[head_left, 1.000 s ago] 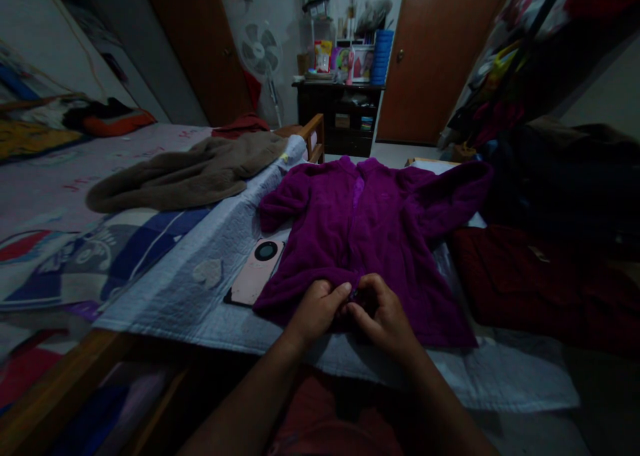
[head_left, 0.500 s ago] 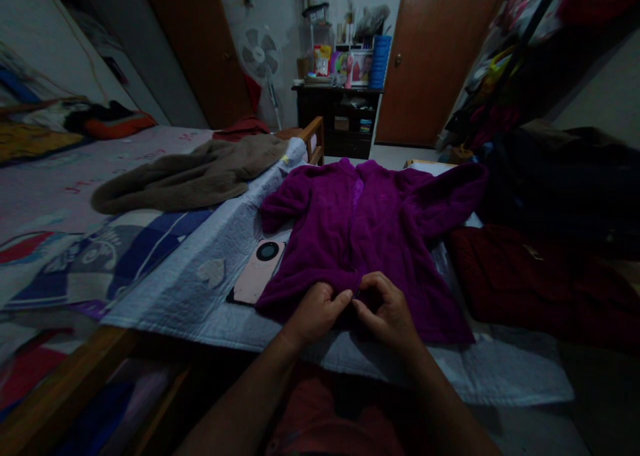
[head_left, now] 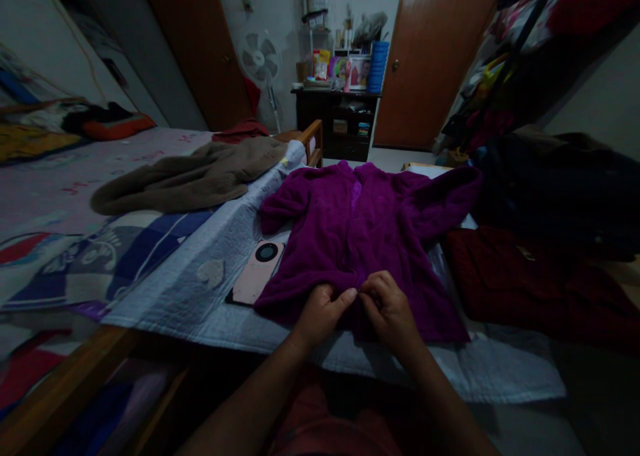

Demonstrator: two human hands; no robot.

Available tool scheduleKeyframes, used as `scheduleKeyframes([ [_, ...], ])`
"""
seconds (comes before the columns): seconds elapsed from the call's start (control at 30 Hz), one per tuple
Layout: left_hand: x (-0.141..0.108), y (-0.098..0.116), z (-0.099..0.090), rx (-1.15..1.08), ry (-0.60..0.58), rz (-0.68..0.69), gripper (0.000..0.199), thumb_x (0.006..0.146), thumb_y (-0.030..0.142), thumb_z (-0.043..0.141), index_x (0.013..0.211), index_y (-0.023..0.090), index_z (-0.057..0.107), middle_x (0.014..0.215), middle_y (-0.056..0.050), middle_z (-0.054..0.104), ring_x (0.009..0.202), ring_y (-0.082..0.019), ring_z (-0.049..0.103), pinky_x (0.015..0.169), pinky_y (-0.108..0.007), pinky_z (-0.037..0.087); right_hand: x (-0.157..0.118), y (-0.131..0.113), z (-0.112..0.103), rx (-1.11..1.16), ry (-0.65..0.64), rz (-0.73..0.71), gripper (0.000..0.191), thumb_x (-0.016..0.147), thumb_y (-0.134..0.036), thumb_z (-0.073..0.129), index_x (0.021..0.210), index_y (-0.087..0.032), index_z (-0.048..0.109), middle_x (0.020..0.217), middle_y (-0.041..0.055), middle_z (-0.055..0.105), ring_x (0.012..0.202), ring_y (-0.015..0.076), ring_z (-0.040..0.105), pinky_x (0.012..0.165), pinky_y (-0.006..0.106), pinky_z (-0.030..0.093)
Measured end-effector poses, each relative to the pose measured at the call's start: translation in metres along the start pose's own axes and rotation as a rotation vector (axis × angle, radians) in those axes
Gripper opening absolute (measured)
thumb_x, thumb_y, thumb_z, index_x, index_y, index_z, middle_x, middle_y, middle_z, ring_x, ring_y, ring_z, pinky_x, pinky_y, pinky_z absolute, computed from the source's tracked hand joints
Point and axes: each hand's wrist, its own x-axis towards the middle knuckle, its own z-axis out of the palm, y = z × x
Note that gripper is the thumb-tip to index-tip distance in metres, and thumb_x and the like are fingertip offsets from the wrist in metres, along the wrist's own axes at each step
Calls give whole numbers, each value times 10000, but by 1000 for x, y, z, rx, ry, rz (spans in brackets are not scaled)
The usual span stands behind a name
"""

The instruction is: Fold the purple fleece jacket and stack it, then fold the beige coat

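Note:
A purple fleece jacket (head_left: pixel 325 216) lies spread out, front up, on a light blue quilted cover (head_left: pixel 200 309), its collar pointing away from me. My left hand (head_left: pixel 325 313) pinches the jacket's bottom front edge beside the zipper. Close against it on the right, my right hand (head_left: pixel 387 303) has thumb and fingers together at the lower end of the zipper. The zipper parts between my fingertips are too small and dark to make out. A pink phone-like object with a round black camera ring (head_left: pixel 256 269) lies at the jacket's left edge.
A brown fuzzy garment (head_left: pixel 200 173) lies on the bed at the left. Folded dark red cloth (head_left: pixel 530 283) and a dark pile (head_left: pixel 560 183) are at the right. A fan (head_left: pixel 261 59) and a dark cabinet (head_left: pixel 333 123) stand at the back.
My right hand's thumb and fingers have closed together at the zipper end. My left thumb has shifted slightly right, and the camera view has moved a little.

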Motion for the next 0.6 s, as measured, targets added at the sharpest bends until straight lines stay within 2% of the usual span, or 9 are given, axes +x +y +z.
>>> scheduleKeyframes([
  [0.13, -2, 2, 3, 99, 23, 42, 323, 847, 414, 578, 769, 117, 679, 727, -20, 630, 657, -133, 517, 644, -240, 433, -1, -7, -1, -97, -22, -33, 124, 841, -79, 483, 827, -199, 507, 812, 22, 522, 764, 161, 516, 688, 278, 406],
  [0.27, -6, -1, 5, 145, 58, 58, 324, 841, 411, 587, 765, 113, 690, 725, -31, 647, 651, -137, 526, 627, -234, 426, 0, -10, -2, -124, -33, 20, 119, 810, -78, 495, 806, -197, 498, 765, 8, 522, 723, 156, 518, 653, 267, 386],
  [0.43, -5, -5, 8, 41, 52, 35, 318, 841, 405, 591, 809, 105, 691, 756, -48, 658, 671, -140, 534, 640, -240, 432, 2, -11, -3, -74, -18, 86, 129, 793, -82, 517, 846, -192, 558, 762, 1, 580, 713, 146, 551, 665, 252, 403],
  [0.6, -4, -2, 11, -58, 76, 43, 294, 812, 389, 621, 793, 102, 683, 726, -38, 637, 649, -127, 516, 628, -233, 434, 3, -15, -5, -134, 6, 41, 126, 805, -83, 516, 813, -191, 581, 763, 12, 587, 722, 153, 561, 662, 257, 403],
])
